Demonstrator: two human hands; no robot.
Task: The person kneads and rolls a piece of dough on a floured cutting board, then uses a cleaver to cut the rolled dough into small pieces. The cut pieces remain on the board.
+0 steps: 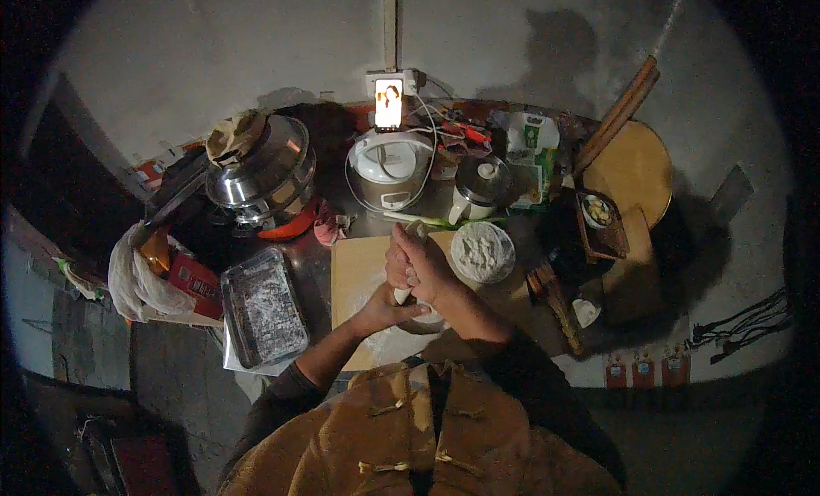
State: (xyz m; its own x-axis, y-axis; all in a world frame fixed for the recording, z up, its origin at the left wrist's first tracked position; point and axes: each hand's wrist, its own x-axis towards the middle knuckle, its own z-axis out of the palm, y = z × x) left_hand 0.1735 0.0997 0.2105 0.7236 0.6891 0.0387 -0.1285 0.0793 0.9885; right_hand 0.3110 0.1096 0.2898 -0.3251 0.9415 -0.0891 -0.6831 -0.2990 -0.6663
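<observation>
Pale dough [401,296] between both hands, over wooden board [347,250]; right hand [424,272] curled tight around it, ends poking out above and below; left hand [383,310] just under, thumb out, can't tell its grip; bowl [487,281] right of hands

The print on the red box [196,286] and white bag [519,139] seems unreadable here.

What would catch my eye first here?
The glowing phone at the back, just above the rice cooker in view. Then, at the centre, the left hand and right hand meet around a pale lump. A steel pot gleams at back left.
</observation>
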